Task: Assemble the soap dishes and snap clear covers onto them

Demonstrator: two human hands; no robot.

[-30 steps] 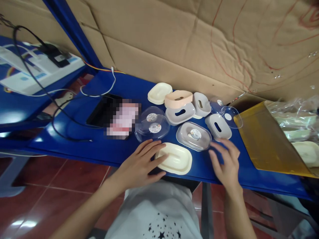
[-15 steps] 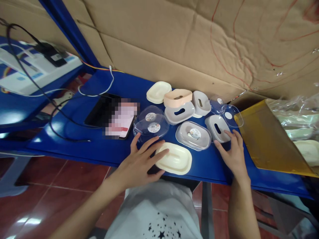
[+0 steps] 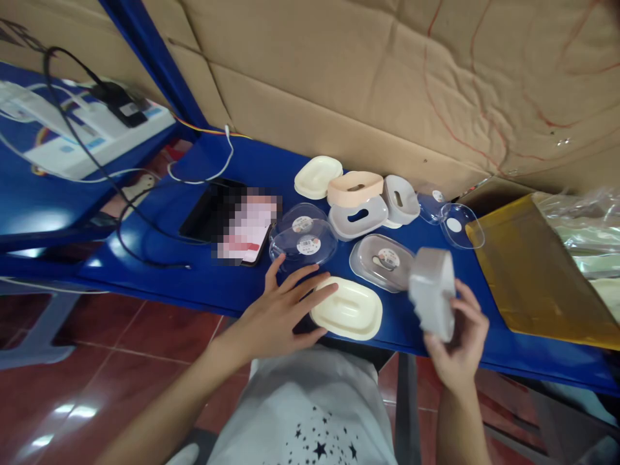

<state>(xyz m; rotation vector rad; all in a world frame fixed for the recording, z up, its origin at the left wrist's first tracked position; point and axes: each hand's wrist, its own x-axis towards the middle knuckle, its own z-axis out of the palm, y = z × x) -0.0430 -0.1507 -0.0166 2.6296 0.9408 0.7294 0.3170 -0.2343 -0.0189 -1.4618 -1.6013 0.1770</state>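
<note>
My right hand [image 3: 460, 339] grips a grey soap box base [image 3: 433, 294], tipped on its side above the table's front edge. With fingers spread, my left hand [image 3: 285, 310] rests at the left end of a cream soap dish tray [image 3: 349, 309]. Beyond its fingertips lie overlapping clear lids [image 3: 314, 232]. Between the hands and a little farther back sits a grey soap box with a clear labelled lid [image 3: 382, 261]. Behind it are another grey base [image 3: 356, 219], a peach base [image 3: 355, 188], a further grey base [image 3: 401, 200] and a cream piece [image 3: 318, 176].
Two clear lids [image 3: 462, 226] lie by a taped cardboard box [image 3: 537, 271] holding plastic-wrapped items at right. A phone [image 3: 256, 239] lies left, beside a black cable [image 3: 145, 261]. A power strip [image 3: 101, 148] stands farther left. Cardboard [image 3: 310, 77] lines the back of the blue table [image 3: 242, 294].
My right hand has picked up the grey base from the table, bringing it nearer and turning it on its side. The left hand stays by the cream tray. The view has shifted slightly.
</note>
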